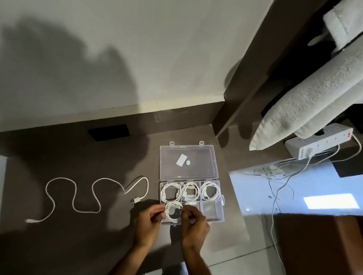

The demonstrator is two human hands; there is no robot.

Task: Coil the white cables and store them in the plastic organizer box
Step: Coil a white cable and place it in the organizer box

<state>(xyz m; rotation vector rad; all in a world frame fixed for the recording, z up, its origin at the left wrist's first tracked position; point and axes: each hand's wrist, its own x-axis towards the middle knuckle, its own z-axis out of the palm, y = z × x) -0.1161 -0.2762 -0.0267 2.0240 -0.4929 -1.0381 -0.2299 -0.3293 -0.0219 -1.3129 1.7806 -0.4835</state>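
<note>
A clear plastic organizer box (212,208) lies open on the dark table, its lid (187,162) folded back. Three coiled white cables (190,191) fill its far row of compartments. My left hand (149,221) and my right hand (193,225) both pinch a fourth coiled white cable (173,210) over the near left compartment. Left of the box, one loose white cable (74,194) snakes across the table, its USB plug (135,200) close to my left hand.
The dark table (58,225) ends just right of the box. Beyond it stand a white power strip (317,142) with trailing wires, a hanging grey towel (317,91) and a glossy tiled floor. A black rectangle (109,132) lies near the wall.
</note>
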